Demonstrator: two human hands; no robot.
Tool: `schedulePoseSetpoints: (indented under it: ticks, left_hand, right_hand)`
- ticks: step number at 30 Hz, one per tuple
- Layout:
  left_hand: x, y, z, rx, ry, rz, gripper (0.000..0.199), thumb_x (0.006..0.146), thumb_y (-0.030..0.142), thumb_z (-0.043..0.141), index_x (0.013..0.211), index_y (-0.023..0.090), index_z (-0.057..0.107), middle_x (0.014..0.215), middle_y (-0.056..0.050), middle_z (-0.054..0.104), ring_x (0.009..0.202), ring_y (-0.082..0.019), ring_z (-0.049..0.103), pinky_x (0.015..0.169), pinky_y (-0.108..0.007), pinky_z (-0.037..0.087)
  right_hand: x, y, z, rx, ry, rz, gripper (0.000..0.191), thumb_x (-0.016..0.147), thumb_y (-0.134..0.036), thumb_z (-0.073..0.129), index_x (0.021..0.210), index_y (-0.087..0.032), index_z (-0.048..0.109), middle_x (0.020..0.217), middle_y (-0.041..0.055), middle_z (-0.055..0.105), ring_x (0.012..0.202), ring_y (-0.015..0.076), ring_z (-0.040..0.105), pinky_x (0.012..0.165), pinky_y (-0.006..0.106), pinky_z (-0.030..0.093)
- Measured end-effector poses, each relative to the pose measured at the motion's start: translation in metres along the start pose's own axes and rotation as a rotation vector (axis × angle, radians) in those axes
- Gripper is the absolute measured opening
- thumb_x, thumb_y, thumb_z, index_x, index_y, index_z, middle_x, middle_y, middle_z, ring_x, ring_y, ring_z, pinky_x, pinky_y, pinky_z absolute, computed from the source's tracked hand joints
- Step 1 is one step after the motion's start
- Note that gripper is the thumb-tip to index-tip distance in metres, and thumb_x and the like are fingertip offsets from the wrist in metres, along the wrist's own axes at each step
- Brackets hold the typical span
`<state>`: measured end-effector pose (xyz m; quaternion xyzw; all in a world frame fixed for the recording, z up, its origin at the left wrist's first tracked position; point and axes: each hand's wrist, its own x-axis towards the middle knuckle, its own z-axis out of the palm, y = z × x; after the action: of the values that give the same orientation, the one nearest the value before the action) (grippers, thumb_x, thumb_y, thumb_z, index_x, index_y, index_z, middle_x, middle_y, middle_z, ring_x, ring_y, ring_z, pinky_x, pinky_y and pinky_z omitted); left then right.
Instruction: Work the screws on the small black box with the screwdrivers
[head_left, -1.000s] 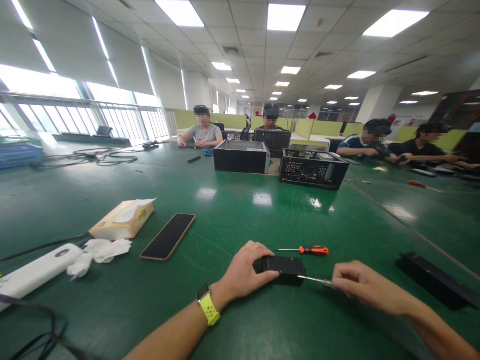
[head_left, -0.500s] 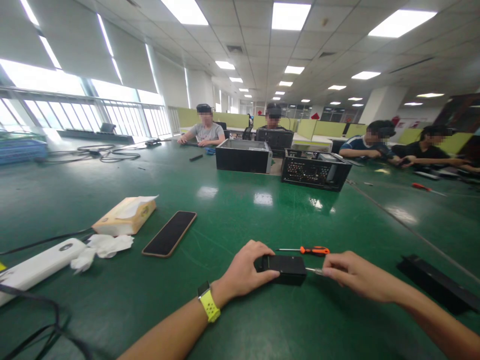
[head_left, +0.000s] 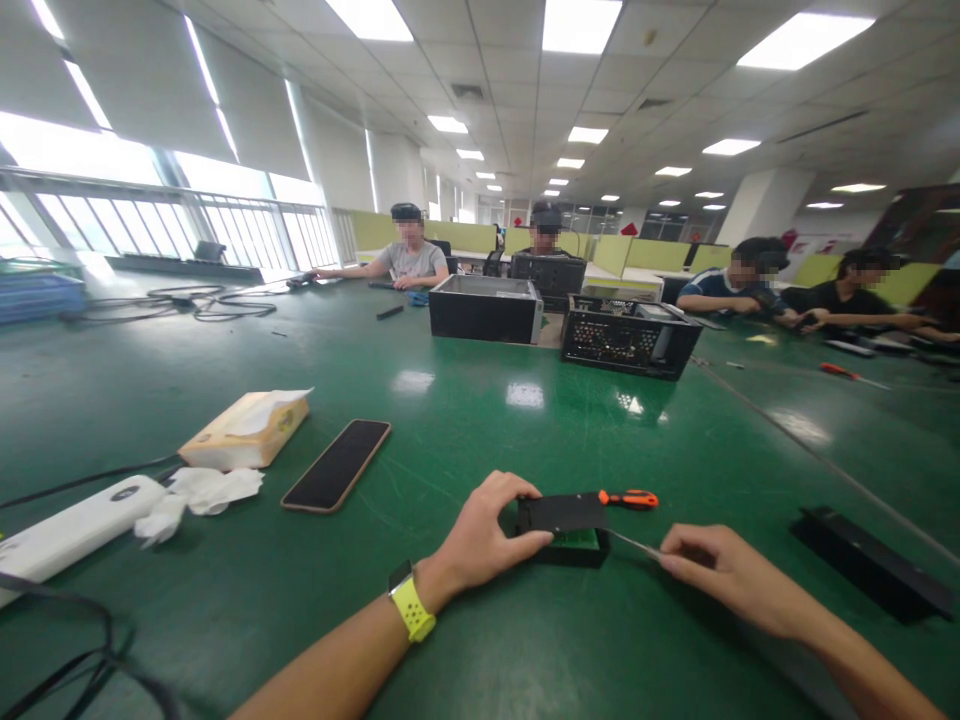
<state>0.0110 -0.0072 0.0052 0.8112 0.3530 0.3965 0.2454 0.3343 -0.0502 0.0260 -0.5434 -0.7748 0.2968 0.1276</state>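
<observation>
A small black box [head_left: 581,553] lies on the green table, its flat black lid [head_left: 566,512] tilted up along the near side so that green shows inside. My left hand [head_left: 487,530] grips the left end of the box, thumb in front and fingers behind. Pinched in my right hand [head_left: 712,568] is a thin metal tool [head_left: 636,544], whose tip touches the lid's right edge. Just behind the lid lies an orange and black screwdriver [head_left: 634,499], its shaft mostly hidden.
A phone [head_left: 337,466], a tissue pack [head_left: 244,432] and a white power strip [head_left: 90,530] lie left. A long black part [head_left: 870,562] is at the right. Two computer cases [head_left: 484,310] stand farther back, with several people around the table.
The lid has risen from the box, exposing the green inside. My right hand has moved slightly right and down with the tool. A person across the table has stretched out an arm.
</observation>
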Motion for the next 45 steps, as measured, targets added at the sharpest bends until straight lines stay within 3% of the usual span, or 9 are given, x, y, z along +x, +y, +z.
schedulePoseSetpoints:
  ticks: [10,14,19,21,27,31,37,41,45]
  left_hand:
    - [0.001,0.001,-0.002,-0.01,0.027,0.014,0.032,0.073,0.022,0.077,0.101,0.02,0.063,0.101,-0.005,0.065,0.095,-0.023,0.058,0.087,-0.034,0.046]
    - [0.001,0.001,0.0,-0.013,0.022,0.003,0.033,0.072,0.021,0.077,0.101,0.019,0.063,0.101,-0.005,0.064,0.094,-0.023,0.058,0.086,-0.034,0.046]
    - [0.002,0.006,-0.001,-0.054,0.009,0.057,0.034,0.07,0.02,0.078,0.101,0.02,0.063,0.104,-0.006,0.064,0.099,-0.024,0.057,0.09,-0.036,0.046]
    - [0.002,0.007,-0.002,-0.071,0.006,0.075,0.036,0.069,0.02,0.078,0.101,0.02,0.063,0.105,-0.007,0.064,0.101,-0.025,0.057,0.092,-0.037,0.046]
    - [0.001,0.001,-0.007,-0.091,0.058,0.051,0.046,0.072,0.033,0.08,0.112,0.021,0.063,0.114,-0.009,0.061,0.108,-0.027,0.056,0.096,-0.04,0.045]
    - [0.002,-0.005,-0.011,-0.102,0.185,-0.016,0.037,0.084,0.038,0.068,0.115,0.021,0.062,0.114,-0.009,0.062,0.103,-0.025,0.057,0.082,-0.034,0.049]
    - [0.004,-0.011,-0.006,-0.058,0.201,-0.046,0.023,0.087,0.034,0.064,0.106,0.02,0.065,0.104,-0.007,0.066,0.096,-0.022,0.059,0.077,-0.032,0.047]
    - [0.006,-0.013,-0.003,-0.044,0.188,-0.051,0.023,0.087,0.035,0.065,0.105,0.021,0.066,0.103,-0.006,0.067,0.096,-0.023,0.059,0.077,-0.032,0.048]
    - [0.006,-0.013,-0.003,-0.034,0.185,-0.063,0.022,0.086,0.033,0.067,0.104,0.021,0.067,0.103,-0.006,0.067,0.096,-0.023,0.06,0.076,-0.032,0.049]
  right_hand:
    - [-0.003,0.019,-0.001,-0.24,0.057,0.118,0.036,0.087,-0.053,0.057,0.086,-0.018,0.07,0.082,0.0062,0.068,0.074,0.0221,0.061,0.067,0.032,0.045]
    - [0.009,-0.013,-0.004,-0.256,0.196,-0.001,0.05,0.083,-0.056,0.063,0.118,-0.02,0.065,0.116,0.0111,0.066,0.105,0.0285,0.058,0.092,0.041,0.045]
    - [0.05,-0.075,0.003,-0.382,0.14,-0.209,0.088,0.064,-0.061,0.077,0.137,-0.018,0.053,0.133,0.0153,0.059,0.118,0.034,0.053,0.099,0.046,0.042]
    - [0.065,-0.09,0.009,-0.486,0.062,-0.201,0.086,0.059,-0.061,0.079,0.131,-0.018,0.06,0.125,0.0158,0.064,0.111,0.036,0.058,0.092,0.045,0.046]
    - [0.074,-0.097,0.017,-0.568,0.004,-0.084,0.034,0.064,-0.048,0.076,0.083,-0.021,0.073,0.083,0.0066,0.073,0.075,0.026,0.066,0.062,0.029,0.041]
    - [0.073,-0.058,-0.028,-0.377,0.098,-0.043,0.032,0.074,-0.051,0.068,0.08,-0.02,0.071,0.075,0.0028,0.07,0.069,0.0207,0.063,0.06,0.026,0.039]
    - [0.07,0.063,-0.134,-0.492,0.438,0.473,0.041,0.078,-0.051,0.064,0.083,-0.011,0.072,0.086,0.0189,0.071,0.078,0.0308,0.065,0.064,0.035,0.04]
    - [0.05,0.122,-0.154,-0.473,0.427,0.593,0.03,0.077,-0.039,0.067,0.064,-0.013,0.068,0.074,0.0218,0.068,0.066,0.0292,0.064,0.059,0.038,0.038]
    - [0.037,0.149,-0.153,-0.414,0.381,0.634,0.029,0.074,-0.033,0.072,0.052,-0.016,0.063,0.066,0.0187,0.066,0.059,0.0255,0.062,0.058,0.038,0.037]
